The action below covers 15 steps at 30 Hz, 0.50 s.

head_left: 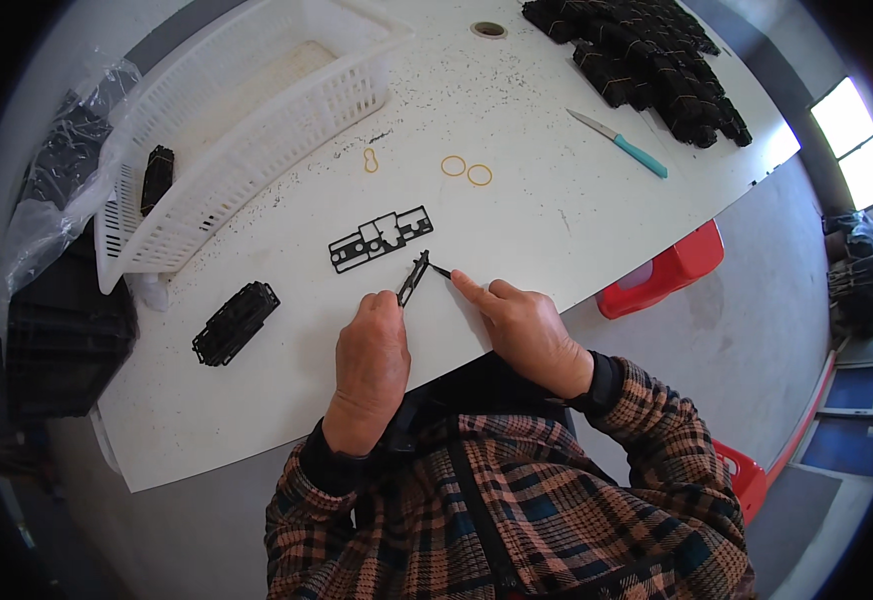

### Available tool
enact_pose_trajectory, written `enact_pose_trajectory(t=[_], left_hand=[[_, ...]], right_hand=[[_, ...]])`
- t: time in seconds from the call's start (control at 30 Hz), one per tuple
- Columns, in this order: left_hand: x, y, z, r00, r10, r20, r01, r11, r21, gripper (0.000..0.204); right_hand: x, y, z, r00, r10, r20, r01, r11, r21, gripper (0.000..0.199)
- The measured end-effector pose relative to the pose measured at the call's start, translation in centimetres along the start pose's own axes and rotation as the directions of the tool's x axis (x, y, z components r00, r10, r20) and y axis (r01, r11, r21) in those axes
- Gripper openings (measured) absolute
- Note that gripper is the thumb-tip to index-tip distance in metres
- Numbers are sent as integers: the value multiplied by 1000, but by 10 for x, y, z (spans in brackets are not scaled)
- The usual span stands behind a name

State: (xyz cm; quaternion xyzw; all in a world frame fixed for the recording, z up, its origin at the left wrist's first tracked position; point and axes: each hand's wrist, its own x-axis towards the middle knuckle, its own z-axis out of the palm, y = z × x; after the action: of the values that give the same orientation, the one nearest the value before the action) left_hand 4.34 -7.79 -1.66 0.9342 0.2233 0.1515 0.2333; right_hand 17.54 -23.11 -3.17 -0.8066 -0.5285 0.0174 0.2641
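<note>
My left hand [372,352] is closed on a narrow black plastic frame [414,281], which stands up tilted from the fingers. In my right hand [534,335] is a thin dark pointed tool [440,270], its index finger stretched along it. The tool's tip is at the upper end of the frame; whether the two touch I cannot tell. Just beyond the hands another flat black plastic frame [349,252] with cut-outs lies on the white table [287,395]. A stack of black frames [236,323] lies to the left of my left hand.
A white plastic basket [257,135] stands at the far left, with a black bundle [158,180] inside. Several rubber bands [480,185], a knife with a turquoise handle [640,156] and a tape roll [489,30] lie farther back. Black bundles [647,65] are piled far right. Red stools [672,270] stand beside the table.
</note>
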Motion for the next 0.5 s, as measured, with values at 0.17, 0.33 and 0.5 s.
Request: enact_pose_trajectory(t=[0.17,0.33,0.5], left_hand=[[2,-5,-5,999,-37,22,39,992,-116,11],[-1,-4,-10,993,-89,84,100,984,-149,12],[1,-3,-10,993,-85,77,96,984,-150,13]], right_hand=[[-9,-3,-9,1000,-3,-17,3,999,33,44],[-14,-9,-20,1000,6,-15,-5,998,56,45],[-4,-7,-19,1000,-10,-21,11,1000,24,46]])
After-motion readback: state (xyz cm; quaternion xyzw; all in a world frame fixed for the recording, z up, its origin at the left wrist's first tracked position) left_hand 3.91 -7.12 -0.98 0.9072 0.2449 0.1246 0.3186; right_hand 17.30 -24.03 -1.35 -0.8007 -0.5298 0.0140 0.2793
